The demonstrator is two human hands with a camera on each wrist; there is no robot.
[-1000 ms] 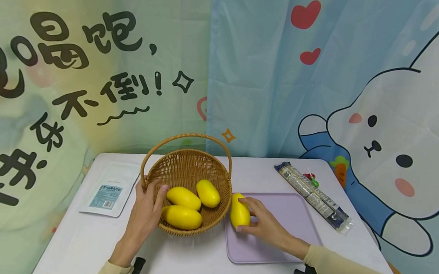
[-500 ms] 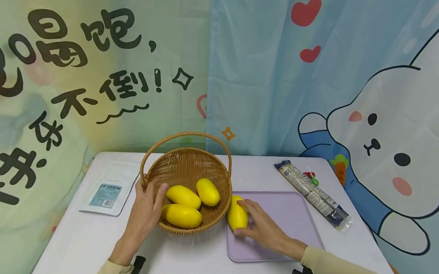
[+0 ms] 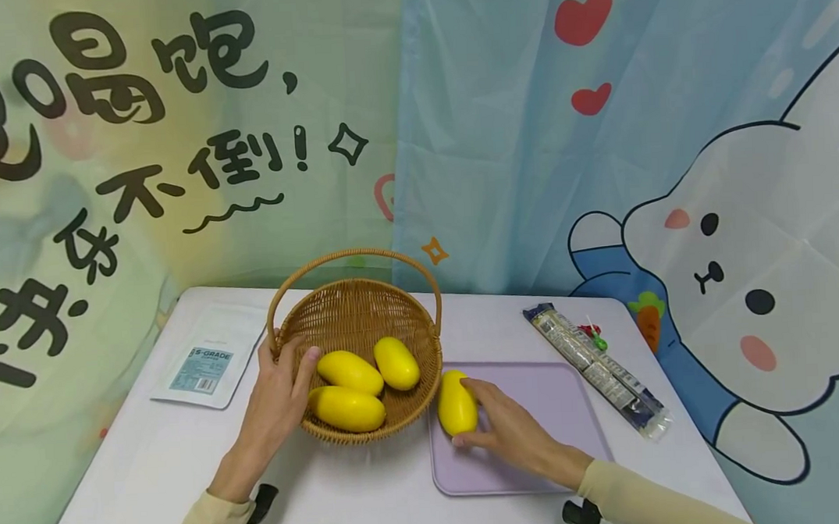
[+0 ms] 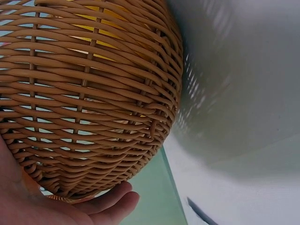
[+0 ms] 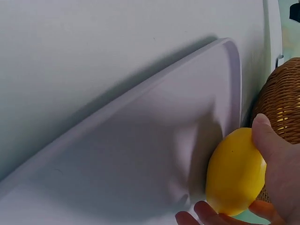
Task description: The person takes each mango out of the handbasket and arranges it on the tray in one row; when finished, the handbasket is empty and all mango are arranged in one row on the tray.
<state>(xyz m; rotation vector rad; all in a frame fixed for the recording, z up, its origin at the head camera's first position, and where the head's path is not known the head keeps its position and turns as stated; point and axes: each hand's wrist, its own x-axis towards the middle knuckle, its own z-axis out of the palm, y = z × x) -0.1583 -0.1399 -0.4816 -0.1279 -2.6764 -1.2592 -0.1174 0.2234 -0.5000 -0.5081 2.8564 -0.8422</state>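
Note:
A brown wicker basket (image 3: 365, 296) tilts toward me on the table, with several yellow mangoes inside; one mango (image 3: 346, 408) lies nearest its front rim. My left hand (image 3: 274, 397) grips the basket's left side, thumb over the rim; in the left wrist view its fingers (image 4: 115, 204) lie against the weave. Another yellow mango (image 3: 458, 403) is held between the thumb and fingers of my right hand (image 3: 514, 430), just right of the basket and above the left part of a lilac tray (image 3: 534, 468). In the right wrist view this mango (image 5: 236, 171) is apart from the tray floor.
A white pouch (image 3: 213, 357) with a blue label lies at the table's left. On the right, a long clear-and-navy packet (image 3: 596, 368) lies diagonally beside a small red and green item (image 3: 595, 336). Printed curtains (image 3: 484, 134) hang behind the white table (image 3: 359, 491).
My right hand, with the mango in it, shifts slightly left and then back right beside the basket. The left hand keeps its grip on the basket. The head view tips slightly.

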